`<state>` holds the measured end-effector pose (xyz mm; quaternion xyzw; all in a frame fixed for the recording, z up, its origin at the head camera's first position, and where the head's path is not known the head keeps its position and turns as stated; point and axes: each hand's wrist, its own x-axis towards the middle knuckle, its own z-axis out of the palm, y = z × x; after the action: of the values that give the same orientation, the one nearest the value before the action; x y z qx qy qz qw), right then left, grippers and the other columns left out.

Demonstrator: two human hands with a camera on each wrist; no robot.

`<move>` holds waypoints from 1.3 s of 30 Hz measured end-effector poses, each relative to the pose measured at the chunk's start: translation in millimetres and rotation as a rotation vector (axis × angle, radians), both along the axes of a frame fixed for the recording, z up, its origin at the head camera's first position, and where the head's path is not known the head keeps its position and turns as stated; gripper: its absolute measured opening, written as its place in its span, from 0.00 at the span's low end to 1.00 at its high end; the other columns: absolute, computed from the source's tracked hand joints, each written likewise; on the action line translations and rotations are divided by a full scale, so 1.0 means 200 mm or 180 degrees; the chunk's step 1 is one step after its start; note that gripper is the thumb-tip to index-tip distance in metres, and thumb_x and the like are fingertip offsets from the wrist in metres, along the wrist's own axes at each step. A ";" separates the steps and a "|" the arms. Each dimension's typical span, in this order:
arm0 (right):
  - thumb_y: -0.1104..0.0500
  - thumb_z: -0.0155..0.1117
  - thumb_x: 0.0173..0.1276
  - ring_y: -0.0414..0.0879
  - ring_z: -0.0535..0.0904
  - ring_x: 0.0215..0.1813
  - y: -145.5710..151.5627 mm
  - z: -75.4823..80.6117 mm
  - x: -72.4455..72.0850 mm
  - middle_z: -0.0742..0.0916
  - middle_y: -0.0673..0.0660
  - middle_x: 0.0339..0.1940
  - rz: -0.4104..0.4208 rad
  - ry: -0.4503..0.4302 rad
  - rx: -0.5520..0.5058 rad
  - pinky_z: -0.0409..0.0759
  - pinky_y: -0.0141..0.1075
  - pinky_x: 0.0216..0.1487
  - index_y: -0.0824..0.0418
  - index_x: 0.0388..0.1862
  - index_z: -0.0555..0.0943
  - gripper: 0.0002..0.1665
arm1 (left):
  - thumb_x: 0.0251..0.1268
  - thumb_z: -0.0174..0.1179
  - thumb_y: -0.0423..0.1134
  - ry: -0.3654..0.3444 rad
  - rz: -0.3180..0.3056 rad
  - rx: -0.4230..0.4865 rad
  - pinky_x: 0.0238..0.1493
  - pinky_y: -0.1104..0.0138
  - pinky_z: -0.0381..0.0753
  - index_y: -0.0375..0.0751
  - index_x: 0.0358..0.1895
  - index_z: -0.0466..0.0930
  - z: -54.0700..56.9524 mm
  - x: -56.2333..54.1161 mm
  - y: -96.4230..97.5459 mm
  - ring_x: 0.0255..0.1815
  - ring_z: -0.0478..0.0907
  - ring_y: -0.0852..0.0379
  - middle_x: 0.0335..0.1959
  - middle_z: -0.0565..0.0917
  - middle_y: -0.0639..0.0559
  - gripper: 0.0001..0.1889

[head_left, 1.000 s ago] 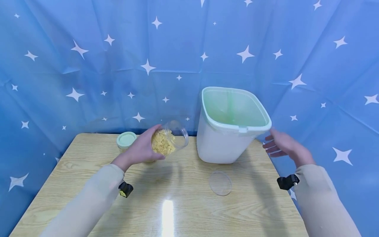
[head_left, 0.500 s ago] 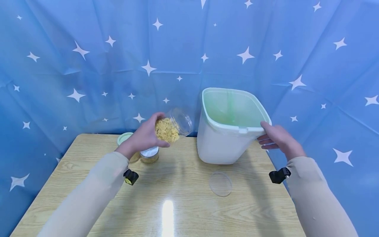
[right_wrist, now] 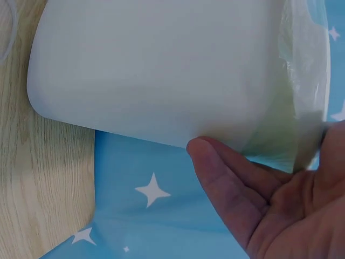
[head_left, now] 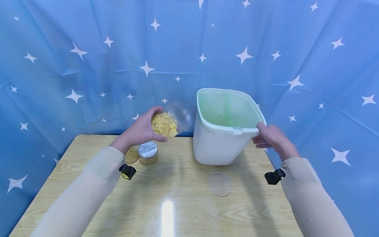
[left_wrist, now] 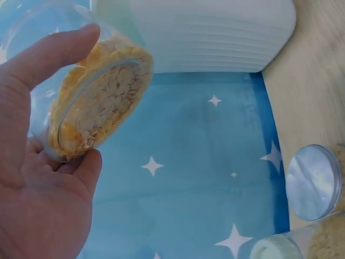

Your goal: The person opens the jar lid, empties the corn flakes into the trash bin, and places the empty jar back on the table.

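Clear jar (head_left: 181, 116) of yellow flakes (head_left: 164, 125) — tipped on its side above the far part of the table (head_left: 195, 214), mouth toward the right, just left of the white bin (head_left: 213, 148). The left hand (head_left: 143, 128) has its grip clamped round the jar's base end. The right hand's (head_left: 273, 136) grip is clamped on the bin's near right rim corner — thumb on top. At left stand a silver-lidded jar (head_left: 148, 153) and a green-lidded jar (left_wrist: 277, 249); a clear disc (head_left: 219, 184) lies near the bin.
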<state>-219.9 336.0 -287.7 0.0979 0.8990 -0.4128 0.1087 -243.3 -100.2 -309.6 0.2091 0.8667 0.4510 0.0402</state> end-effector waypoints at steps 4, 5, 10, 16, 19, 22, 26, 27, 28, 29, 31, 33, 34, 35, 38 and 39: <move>0.46 0.31 0.72 0.43 0.85 0.36 -0.04 0.00 0.00 0.85 0.65 0.44 0.0025 0.0050 -0.0001 0.86 0.45 0.50 0.76 0.60 0.69 0.37 | 0.37 0.80 0.43 0.0070 0.0025 -0.0055 0.62 0.54 0.75 0.47 0.74 0.55 0.04 -0.01 -0.01 0.60 0.72 0.51 0.66 0.69 0.51 0.56; 0.46 0.30 0.72 0.43 0.85 0.36 -0.05 0.00 -0.01 0.86 0.65 0.44 0.0029 0.0062 -0.0012 0.86 0.45 0.49 0.76 0.60 0.69 0.38 | 0.37 0.80 0.43 0.0088 0.0029 -0.0075 0.62 0.54 0.75 0.47 0.74 0.55 0.05 -0.02 -0.01 0.60 0.72 0.51 0.66 0.69 0.51 0.56; 0.45 0.29 0.73 0.43 0.85 0.36 -0.08 0.00 -0.01 0.85 0.66 0.45 0.0055 0.0053 0.0020 0.87 0.43 0.48 0.77 0.61 0.68 0.39 | 0.38 0.80 0.42 0.0137 0.0012 -0.0102 0.60 0.53 0.76 0.47 0.75 0.53 0.11 -0.04 0.00 0.59 0.72 0.50 0.68 0.68 0.50 0.57; 0.46 0.28 0.73 0.45 0.85 0.36 -0.13 -0.01 -0.02 0.84 0.70 0.48 0.0080 0.0057 0.0060 0.87 0.43 0.46 0.77 0.60 0.68 0.39 | 0.40 0.78 0.43 0.0213 0.0081 -0.0260 0.70 0.51 0.68 0.42 0.76 0.51 0.19 -0.08 0.02 0.68 0.66 0.48 0.74 0.63 0.47 0.58; 0.45 0.26 0.73 0.46 0.85 0.37 -0.14 -0.01 -0.02 0.83 0.72 0.50 0.0116 0.0053 0.0032 0.87 0.44 0.47 0.77 0.61 0.68 0.39 | 0.41 0.78 0.43 0.0185 0.0119 -0.0367 0.75 0.52 0.62 0.41 0.77 0.49 0.23 -0.10 0.03 0.73 0.62 0.47 0.76 0.61 0.46 0.59; 0.39 0.22 0.75 0.53 0.85 0.44 -0.13 0.00 -0.02 0.80 0.75 0.54 0.0252 0.0002 -0.0022 0.86 0.46 0.50 0.75 0.62 0.68 0.44 | 0.42 0.78 0.42 0.0180 0.0140 -0.0453 0.75 0.51 0.62 0.41 0.77 0.48 0.27 -0.12 0.04 0.74 0.61 0.45 0.76 0.60 0.46 0.59; 0.30 0.16 0.73 0.66 0.78 0.60 -0.10 -0.01 -0.02 0.75 0.77 0.62 0.0470 -0.0068 -0.0125 0.82 0.50 0.57 0.72 0.65 0.67 0.52 | 0.43 0.77 0.42 0.0211 0.0164 -0.0602 0.75 0.50 0.61 0.43 0.78 0.46 0.31 -0.14 0.06 0.76 0.57 0.45 0.78 0.58 0.47 0.59; 0.29 0.16 0.73 0.67 0.75 0.63 -0.09 -0.01 -0.02 0.74 0.77 0.64 0.0506 -0.0090 -0.0160 0.81 0.51 0.58 0.71 0.66 0.66 0.53 | 0.44 0.76 0.42 0.0218 0.0167 -0.0643 0.75 0.49 0.61 0.43 0.78 0.46 0.32 -0.14 0.06 0.77 0.56 0.46 0.78 0.57 0.48 0.59; 0.29 0.17 0.73 0.68 0.74 0.64 -0.08 -0.01 -0.02 0.73 0.76 0.65 0.0531 -0.0098 -0.0205 0.80 0.51 0.59 0.71 0.66 0.66 0.53 | 0.44 0.76 0.42 0.0218 0.0169 -0.0668 0.75 0.49 0.61 0.44 0.78 0.46 0.32 -0.15 0.07 0.77 0.56 0.46 0.78 0.57 0.48 0.59; 0.29 0.17 0.73 0.68 0.72 0.66 -0.07 -0.02 -0.02 0.72 0.76 0.66 0.0555 -0.0111 -0.0250 0.80 0.51 0.60 0.70 0.67 0.66 0.52 | 0.44 0.76 0.42 0.0231 0.0168 -0.0700 0.75 0.50 0.61 0.44 0.78 0.46 0.33 -0.15 0.08 0.77 0.55 0.46 0.78 0.57 0.49 0.59; 0.29 0.19 0.73 0.68 0.71 0.67 -0.06 -0.02 -0.02 0.70 0.76 0.67 0.0592 -0.0171 -0.0326 0.78 0.51 0.62 0.70 0.67 0.64 0.51 | 0.44 0.76 0.42 0.0249 0.0175 -0.0722 0.75 0.50 0.61 0.45 0.78 0.46 0.33 -0.16 0.09 0.78 0.55 0.47 0.78 0.56 0.49 0.58; 0.29 0.19 0.73 0.68 0.70 0.68 -0.05 -0.03 -0.02 0.70 0.76 0.68 0.0652 -0.0240 -0.0348 0.77 0.52 0.64 0.70 0.68 0.63 0.51 | 0.44 0.76 0.41 0.0265 0.0180 -0.0709 0.75 0.50 0.61 0.45 0.78 0.46 0.34 -0.16 0.10 0.77 0.56 0.47 0.78 0.57 0.50 0.58; 0.29 0.19 0.73 0.68 0.69 0.69 -0.04 -0.03 -0.02 0.69 0.76 0.68 0.0682 -0.0271 -0.0344 0.76 0.52 0.65 0.70 0.69 0.62 0.52 | 0.43 0.76 0.40 0.0275 0.0181 -0.0696 0.75 0.50 0.62 0.45 0.78 0.47 0.34 -0.16 0.11 0.76 0.57 0.47 0.78 0.57 0.49 0.58; 0.28 0.18 0.72 0.69 0.68 0.69 -0.04 -0.03 -0.02 0.69 0.76 0.69 0.0712 -0.0307 -0.0343 0.75 0.52 0.66 0.70 0.69 0.61 0.52 | 0.43 0.76 0.39 0.0294 0.0183 -0.0691 0.75 0.51 0.62 0.45 0.78 0.47 0.34 -0.16 0.12 0.76 0.58 0.47 0.77 0.58 0.49 0.58; 0.28 0.17 0.72 0.70 0.66 0.71 -0.04 -0.03 -0.02 0.67 0.77 0.70 0.0774 -0.0370 -0.0345 0.73 0.53 0.68 0.70 0.71 0.60 0.53 | 0.43 0.77 0.38 0.0323 0.0182 -0.0683 0.74 0.51 0.64 0.44 0.78 0.48 0.35 -0.17 0.14 0.74 0.60 0.47 0.77 0.59 0.48 0.58; 0.28 0.17 0.72 0.70 0.65 0.71 -0.04 -0.03 -0.03 0.67 0.77 0.70 0.0785 -0.0377 -0.0350 0.73 0.54 0.68 0.71 0.71 0.60 0.53 | 0.42 0.77 0.38 0.0338 0.0179 -0.0687 0.74 0.51 0.64 0.44 0.78 0.48 0.35 -0.17 0.14 0.74 0.60 0.47 0.77 0.59 0.48 0.58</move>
<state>-225.0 328.5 -293.1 0.0049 0.8723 -0.4384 0.2167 -277.2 -71.8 -239.7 0.2028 0.9167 0.3444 0.0039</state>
